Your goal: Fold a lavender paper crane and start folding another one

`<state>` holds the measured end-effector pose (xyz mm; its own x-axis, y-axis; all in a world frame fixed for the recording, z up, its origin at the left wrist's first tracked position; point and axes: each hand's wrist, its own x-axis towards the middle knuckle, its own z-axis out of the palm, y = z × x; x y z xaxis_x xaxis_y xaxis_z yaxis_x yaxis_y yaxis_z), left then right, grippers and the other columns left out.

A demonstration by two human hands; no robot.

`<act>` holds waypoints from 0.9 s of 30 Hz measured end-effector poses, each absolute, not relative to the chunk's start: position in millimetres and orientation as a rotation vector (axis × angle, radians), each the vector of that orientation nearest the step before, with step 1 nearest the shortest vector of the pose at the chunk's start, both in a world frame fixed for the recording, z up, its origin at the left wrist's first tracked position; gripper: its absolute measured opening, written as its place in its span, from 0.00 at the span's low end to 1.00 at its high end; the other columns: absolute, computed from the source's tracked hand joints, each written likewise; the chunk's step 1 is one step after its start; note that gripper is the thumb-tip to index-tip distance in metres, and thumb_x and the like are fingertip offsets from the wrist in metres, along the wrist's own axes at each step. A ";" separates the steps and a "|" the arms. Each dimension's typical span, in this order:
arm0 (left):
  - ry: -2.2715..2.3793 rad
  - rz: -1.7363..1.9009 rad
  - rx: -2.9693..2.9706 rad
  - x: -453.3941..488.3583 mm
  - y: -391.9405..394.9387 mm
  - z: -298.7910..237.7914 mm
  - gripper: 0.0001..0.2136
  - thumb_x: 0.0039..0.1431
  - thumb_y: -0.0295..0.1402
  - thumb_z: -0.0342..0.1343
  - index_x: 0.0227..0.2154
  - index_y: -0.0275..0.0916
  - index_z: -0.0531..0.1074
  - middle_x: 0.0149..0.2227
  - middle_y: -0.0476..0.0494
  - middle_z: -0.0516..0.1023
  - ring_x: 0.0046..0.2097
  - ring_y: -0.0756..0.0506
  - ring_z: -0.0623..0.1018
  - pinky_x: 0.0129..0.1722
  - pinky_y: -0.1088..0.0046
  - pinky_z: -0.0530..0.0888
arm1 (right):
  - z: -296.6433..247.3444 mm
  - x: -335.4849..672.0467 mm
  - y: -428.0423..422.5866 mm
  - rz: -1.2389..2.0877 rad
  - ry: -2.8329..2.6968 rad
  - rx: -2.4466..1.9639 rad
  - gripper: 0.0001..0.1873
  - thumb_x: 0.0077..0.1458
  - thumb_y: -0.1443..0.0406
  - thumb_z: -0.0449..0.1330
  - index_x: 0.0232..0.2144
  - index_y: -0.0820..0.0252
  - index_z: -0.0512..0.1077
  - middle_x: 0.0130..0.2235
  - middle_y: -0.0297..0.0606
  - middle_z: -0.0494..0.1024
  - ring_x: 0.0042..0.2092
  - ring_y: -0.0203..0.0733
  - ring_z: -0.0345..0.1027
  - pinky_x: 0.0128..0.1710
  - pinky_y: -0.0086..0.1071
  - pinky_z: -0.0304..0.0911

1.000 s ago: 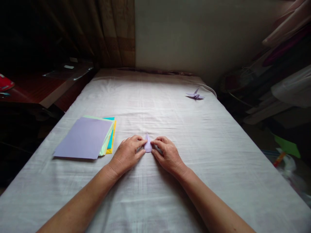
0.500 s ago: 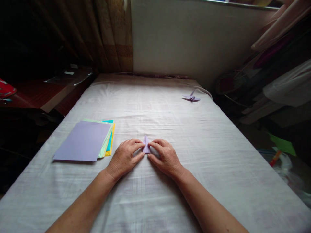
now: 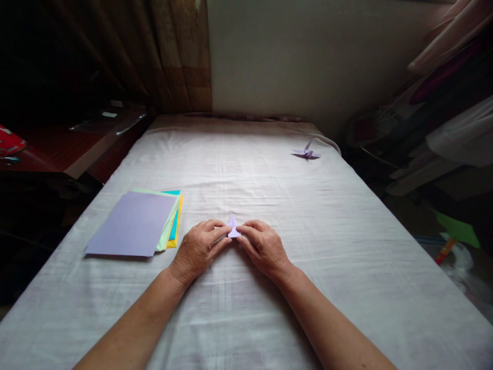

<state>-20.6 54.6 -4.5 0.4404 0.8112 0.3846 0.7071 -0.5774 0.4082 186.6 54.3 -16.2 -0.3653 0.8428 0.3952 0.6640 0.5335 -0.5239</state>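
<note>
my left hand [image 3: 200, 249] and right hand [image 3: 265, 249] are pinched on opposite edges of the small folded lilac paper [image 3: 233, 232], which sits between my fingertips just below the centre of the frame. its long axis runs up the frame, narrow tip away from me, and neither hand is nearer. i can read no brand or writing; the white label [image 3: 109, 114] at upper left is too small to make out.

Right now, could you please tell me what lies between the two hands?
In the head view, a folded purple paper lies between the left hand and right hand, both touching it.
</note>
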 end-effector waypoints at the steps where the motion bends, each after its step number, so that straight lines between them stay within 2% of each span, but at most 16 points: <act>1: 1.327 0.860 2.499 -20.0 54.6 -3.9 0.10 0.66 0.36 0.52 0.45 0.43 0.76 0.42 0.44 0.78 0.43 0.46 0.78 0.44 0.69 0.75 | -16.1 186.8 54.2 0.370 -2.130 -1.205 0.10 0.64 0.61 0.55 0.43 0.55 0.75 0.40 0.41 0.78 0.41 0.43 0.72 0.44 0.37 0.67; 6: 1.301 0.994 2.447 -16.3 52.7 2.2 0.12 0.68 0.38 0.48 0.43 0.42 0.76 0.42 0.44 0.79 0.43 0.47 0.78 0.45 0.71 0.75 | -12.3 186.4 52.6 0.374 -2.040 -1.096 0.10 0.60 0.61 0.59 0.44 0.55 0.73 0.42 0.41 0.78 0.44 0.44 0.72 0.44 0.37 0.68; 11: 1.280 1.070 2.398 -13.9 48.8 7.0 0.13 0.68 0.39 0.48 0.38 0.40 0.76 0.38 0.43 0.80 0.42 0.46 0.78 0.44 0.69 0.75 | 0.6 182.1 47.3 0.470 -1.916 -1.036 0.04 0.62 0.65 0.56 0.36 0.56 0.72 0.35 0.38 0.78 0.37 0.40 0.72 0.39 0.33 0.68; 14: 1.250 1.125 2.320 -12.0 46.2 9.4 0.11 0.66 0.41 0.52 0.41 0.41 0.75 0.37 0.44 0.81 0.40 0.46 0.79 0.43 0.69 0.75 | 6.3 179.9 43.6 0.542 -1.865 -1.044 0.05 0.61 0.66 0.56 0.33 0.56 0.71 0.31 0.35 0.78 0.32 0.37 0.71 0.35 0.31 0.67; 17: 1.222 1.197 2.235 -9.0 43.0 12.0 0.09 0.63 0.38 0.57 0.44 0.42 0.74 0.36 0.46 0.81 0.38 0.47 0.79 0.42 0.71 0.74 | 7.3 178.7 41.2 0.585 -1.816 -1.042 0.05 0.61 0.66 0.56 0.33 0.56 0.71 0.31 0.35 0.78 0.31 0.36 0.70 0.33 0.30 0.65; 27: 1.284 1.132 1.768 -1.3 33.5 21.6 0.07 0.59 0.36 0.58 0.35 0.40 0.78 0.32 0.48 0.81 0.33 0.49 0.77 0.36 0.75 0.73 | 11.2 177.4 36.3 0.714 -1.756 -1.038 0.05 0.59 0.65 0.56 0.34 0.58 0.72 0.30 0.34 0.78 0.29 0.34 0.68 0.28 0.27 0.62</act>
<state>-1.3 33.5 21.6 0.1404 0.9556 0.2591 0.3767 -0.2936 0.8786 177.4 36.3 11.2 -0.1980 0.8820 0.4277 0.3331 0.4709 -0.8169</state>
